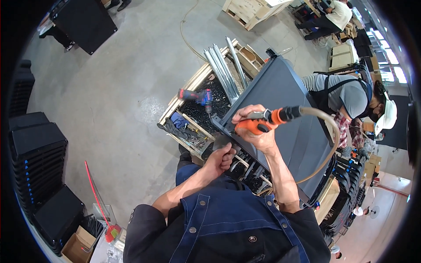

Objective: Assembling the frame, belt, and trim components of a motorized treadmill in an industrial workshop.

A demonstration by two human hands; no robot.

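My right hand (264, 141) is wrapped round an orange and black air tool (253, 126). A tan hose (326, 117) leads off the tool's rear fitting and curves down past my right forearm. The tool's front end points at the near left edge of a large dark grey panel (285, 94); whether it touches is hidden. Below that edge, my left hand (220, 160) is closed, thumb up, beside a dark grey flat piece (222, 142). What lies inside its fingers cannot be made out. Small black brackets run along the panel's near edge.
A red and blue cordless drill (198, 97) rests over a wooden crate (186, 101) of black small parts. Several metal bars (220, 70) lean there. Opposite, a co-worker (351, 94) bends beside the panel. Black panels (37, 162) are stacked at left, above a cardboard box (78, 246).
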